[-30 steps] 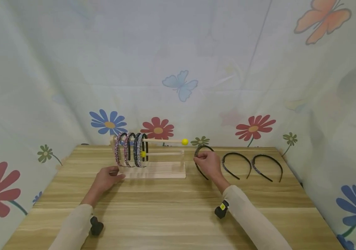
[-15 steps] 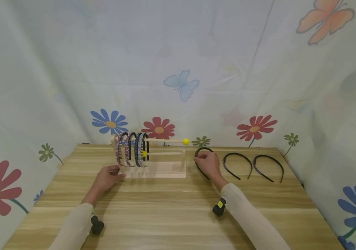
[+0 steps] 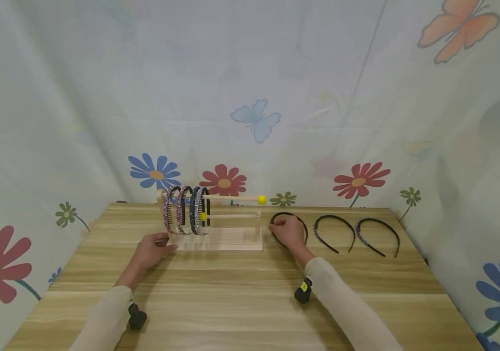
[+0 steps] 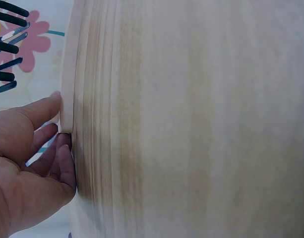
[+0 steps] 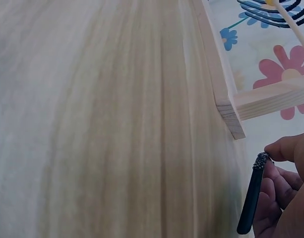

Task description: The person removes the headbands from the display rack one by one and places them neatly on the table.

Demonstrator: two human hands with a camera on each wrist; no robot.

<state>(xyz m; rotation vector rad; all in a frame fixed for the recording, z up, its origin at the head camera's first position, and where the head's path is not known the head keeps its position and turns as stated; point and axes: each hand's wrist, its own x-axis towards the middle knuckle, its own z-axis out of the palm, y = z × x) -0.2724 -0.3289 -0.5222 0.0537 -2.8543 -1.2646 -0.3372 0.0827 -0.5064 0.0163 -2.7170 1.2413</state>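
A light wooden headband stand (image 3: 219, 240) sits toward the back of the table, with several glittery headbands (image 3: 180, 210) hanging from its rods. My left hand (image 3: 149, 252) holds the left end of its base, thumb on one side and curled fingers below it in the left wrist view. Right of the stand, my right hand (image 3: 289, 232) pinches a black headband (image 3: 283, 213) with a sparkly band between thumb and fingers. In the right wrist view one arm of that headband (image 5: 251, 201) points downward, close to the stand's base corner (image 5: 231, 116).
Two more black headbands, a nearer one (image 3: 334, 216) and one farther right (image 3: 377, 219), lie on the wooden table (image 3: 228, 302). Yellow balls (image 3: 261, 199) cap the stand's rods. A flower-printed cloth (image 3: 188, 97) hangs behind and beside the table.
My right hand has shifted slightly left and the headband in it has turned, so more of its arch shows. My left hand has stayed at the stand's base.
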